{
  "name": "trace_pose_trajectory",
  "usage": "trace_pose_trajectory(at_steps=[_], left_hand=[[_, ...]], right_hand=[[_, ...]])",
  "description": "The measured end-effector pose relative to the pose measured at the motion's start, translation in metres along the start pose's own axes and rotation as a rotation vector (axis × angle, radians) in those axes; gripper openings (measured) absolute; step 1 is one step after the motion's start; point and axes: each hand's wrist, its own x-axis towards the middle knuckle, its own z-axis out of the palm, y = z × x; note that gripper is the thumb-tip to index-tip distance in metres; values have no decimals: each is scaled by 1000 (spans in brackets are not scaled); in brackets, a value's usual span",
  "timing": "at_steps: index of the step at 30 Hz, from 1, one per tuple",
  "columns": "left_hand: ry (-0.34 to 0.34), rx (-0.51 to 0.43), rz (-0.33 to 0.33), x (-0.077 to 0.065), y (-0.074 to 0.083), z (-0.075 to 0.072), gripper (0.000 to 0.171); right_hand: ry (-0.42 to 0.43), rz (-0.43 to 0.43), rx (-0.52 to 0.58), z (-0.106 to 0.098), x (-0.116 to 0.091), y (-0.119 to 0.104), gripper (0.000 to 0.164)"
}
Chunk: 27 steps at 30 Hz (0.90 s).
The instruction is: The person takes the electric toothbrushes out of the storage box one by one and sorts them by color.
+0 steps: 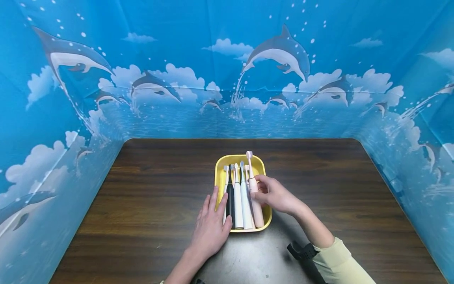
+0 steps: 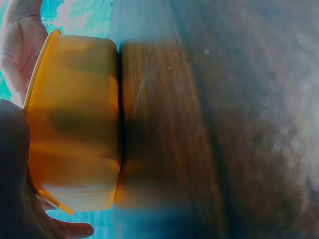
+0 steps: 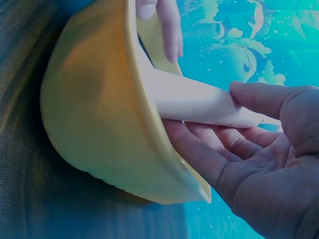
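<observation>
The right hand [image 1: 274, 195] reaches in from the 3 o'clock side of a yellow tray [image 1: 269, 215], its grip clamped on a pale pink toothbrush [image 1: 257, 209], with the thumb on the near side of the handle and the fingers around the other. That toothbrush lies tilted along the tray's right side: its lower end sits inside at about 5 o'clock, and its head points to 12, raised over the far rim. In the right wrist view the handle slants up past the rim between thumb and fingers.

The left hand [image 1: 211, 232] rests at the tray's 8 o'clock, its grip apart, fingers straight and spread along the rim, thumb near the lower end of a black toothbrush [image 1: 230, 201].

From the black toothbrush toward 3 o'clock lie a white toothbrush [image 1: 239, 209] and a pale toothbrush with a blue head [image 1: 245, 209]; more brush heads show among them, partly hidden. All heads point roughly to 12.

The tray stands on a dark wood-grain surface [image 1: 152, 197]. A black wristband [image 1: 307, 252] and a pale yellow sleeve [image 1: 340, 262] show at 5 o'clock. A blue dolphin-print backdrop [image 1: 184, 23] rises at 12.
</observation>
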Motion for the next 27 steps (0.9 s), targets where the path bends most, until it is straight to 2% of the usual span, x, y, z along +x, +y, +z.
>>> trace_pose_trajectory(at_steps=[6,12,15,20,27], left_hand=[[22,8,18,-2,-3,1,64],[26,-1,19,-2,-3,1,64],[21,-4,17,-2,-2,1,64],[16,1,14,-2,-2,2,64],[19,6,5,-2,-1,1,66]], right_hand=[[60,-40,9,-6,-3,-5,43],[185,-109,-1,-17,-8,-11,44],[285,-154,-5,-24,-10,-11,44],[498,-229,31,-32,-8,-6,43],[799,-217,59,-37,3,3,42]])
